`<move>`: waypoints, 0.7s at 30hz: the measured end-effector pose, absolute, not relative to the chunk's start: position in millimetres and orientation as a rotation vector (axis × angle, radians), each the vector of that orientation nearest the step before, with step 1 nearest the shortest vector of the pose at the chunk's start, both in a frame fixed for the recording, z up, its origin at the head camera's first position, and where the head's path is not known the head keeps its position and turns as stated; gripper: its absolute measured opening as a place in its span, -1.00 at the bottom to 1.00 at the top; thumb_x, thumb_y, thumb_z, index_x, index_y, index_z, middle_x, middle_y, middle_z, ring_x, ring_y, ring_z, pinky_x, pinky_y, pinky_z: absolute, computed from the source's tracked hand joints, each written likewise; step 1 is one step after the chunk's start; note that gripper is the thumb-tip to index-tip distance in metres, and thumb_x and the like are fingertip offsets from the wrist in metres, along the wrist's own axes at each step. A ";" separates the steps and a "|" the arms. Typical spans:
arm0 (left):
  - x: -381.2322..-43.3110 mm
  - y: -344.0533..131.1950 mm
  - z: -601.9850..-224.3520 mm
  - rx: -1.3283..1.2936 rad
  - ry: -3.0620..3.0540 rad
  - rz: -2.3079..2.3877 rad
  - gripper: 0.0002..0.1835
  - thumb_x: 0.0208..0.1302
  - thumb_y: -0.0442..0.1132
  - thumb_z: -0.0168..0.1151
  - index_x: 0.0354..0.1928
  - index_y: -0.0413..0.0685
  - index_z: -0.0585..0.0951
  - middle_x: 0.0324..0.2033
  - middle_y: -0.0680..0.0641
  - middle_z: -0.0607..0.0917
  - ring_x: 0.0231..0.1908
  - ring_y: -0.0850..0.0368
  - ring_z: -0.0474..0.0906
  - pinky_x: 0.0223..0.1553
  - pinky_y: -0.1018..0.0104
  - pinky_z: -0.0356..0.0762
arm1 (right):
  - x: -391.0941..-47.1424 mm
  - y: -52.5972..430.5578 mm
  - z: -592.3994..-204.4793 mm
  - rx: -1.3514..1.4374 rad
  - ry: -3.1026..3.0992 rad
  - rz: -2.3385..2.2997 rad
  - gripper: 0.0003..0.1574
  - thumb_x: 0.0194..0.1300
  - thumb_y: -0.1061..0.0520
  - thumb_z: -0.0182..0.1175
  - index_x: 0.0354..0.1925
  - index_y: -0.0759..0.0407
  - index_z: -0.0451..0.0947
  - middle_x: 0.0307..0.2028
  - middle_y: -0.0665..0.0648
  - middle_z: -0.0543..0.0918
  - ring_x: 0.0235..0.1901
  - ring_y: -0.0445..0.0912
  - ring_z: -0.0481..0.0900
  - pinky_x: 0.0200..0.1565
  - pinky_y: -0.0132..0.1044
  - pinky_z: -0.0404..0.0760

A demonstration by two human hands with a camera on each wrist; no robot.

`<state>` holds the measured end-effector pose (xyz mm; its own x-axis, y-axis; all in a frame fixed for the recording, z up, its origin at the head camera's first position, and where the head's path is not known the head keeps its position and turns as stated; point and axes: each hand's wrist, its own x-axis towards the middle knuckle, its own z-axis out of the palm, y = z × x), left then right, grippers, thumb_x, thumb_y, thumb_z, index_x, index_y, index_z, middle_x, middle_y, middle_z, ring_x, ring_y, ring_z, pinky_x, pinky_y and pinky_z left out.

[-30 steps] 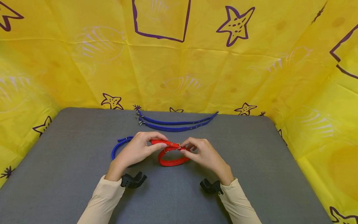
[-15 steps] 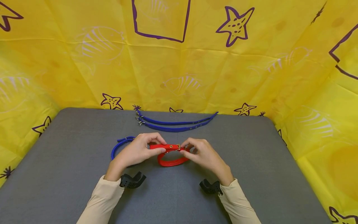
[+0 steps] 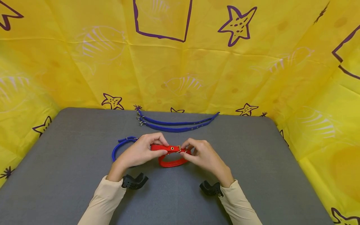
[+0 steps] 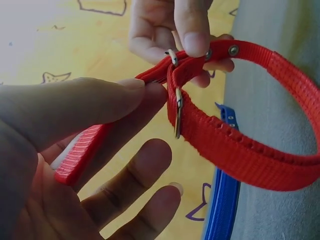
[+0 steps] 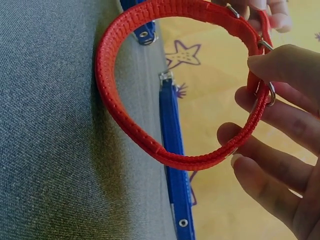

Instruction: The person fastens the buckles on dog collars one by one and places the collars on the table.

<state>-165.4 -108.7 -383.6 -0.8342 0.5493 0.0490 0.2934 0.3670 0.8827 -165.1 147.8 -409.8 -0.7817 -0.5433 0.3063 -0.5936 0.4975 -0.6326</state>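
A red collar (image 3: 172, 163) is bent into a loop, with the strap passed through its metal buckle (image 4: 172, 56). My left hand (image 3: 137, 152) pinches the strap's free end between thumb and forefinger, left of the buckle; its other fingers are spread in the left wrist view. Beside the buckle, my right hand (image 3: 207, 157) grips the collar with thumb and fingertips. A metal D-ring (image 5: 271, 94) hangs near the right fingers. One eyelet (image 3: 172, 148) shows on the strap between the hands. The loop's lower part hangs close over the table.
On the grey table (image 3: 253, 175), two blue collars (image 3: 177, 128) lie stretched out at the back. Another blue collar (image 3: 119, 147), looped, lies partly hidden behind the left hand. A yellow printed cloth (image 3: 180, 62) hangs around the back and sides.
The left hand's fingers have shifted slightly down, and the strap end they pinch now lies more level beside the buckle. The right hand has stayed nearly in place.
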 end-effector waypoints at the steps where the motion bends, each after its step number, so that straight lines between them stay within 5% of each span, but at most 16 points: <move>1: -165.5 -108.2 -384.0 0.742 2.366 1.462 -0.86 0.24 -0.28 0.38 -0.20 -0.03 0.61 -0.31 -0.12 0.79 -0.46 0.18 0.55 -0.47 0.42 0.37 | -165.0 147.7 -409.9 1.012 -2.656 1.161 -0.86 0.21 0.19 0.38 -0.24 0.10 0.62 -0.39 -0.02 0.73 -0.44 -0.23 0.60 -0.40 -0.31 0.64; 12: -165.5 -102.8 -386.4 0.739 2.354 1.498 -0.84 0.29 -0.25 0.35 -0.16 -0.03 0.56 -0.30 -0.14 0.77 -0.47 0.21 0.51 -0.44 0.41 0.35 | -165.6 146.6 -412.1 1.020 -2.617 1.117 -0.80 0.21 0.18 0.39 -0.20 0.08 0.58 -0.36 -0.04 0.74 -0.40 -0.23 0.66 -0.37 -0.28 0.65; 21: -166.1 -96.7 -392.2 0.783 2.393 1.524 -0.92 0.28 -0.23 0.36 -0.24 0.02 0.63 -0.24 -0.01 0.72 -0.25 0.22 0.62 -0.23 0.40 0.56 | -164.7 145.2 -412.5 1.040 -2.621 1.148 -0.70 0.23 0.17 0.38 -0.06 0.08 0.58 -0.25 -0.01 0.77 -0.33 -0.21 0.72 -0.30 -0.33 0.66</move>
<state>-166.1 -96.7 -392.2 -0.8404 0.5301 0.1126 0.3262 0.3288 0.8863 -164.7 145.2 -412.5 -0.7622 -0.5504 0.3409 -0.6238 0.4834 -0.6142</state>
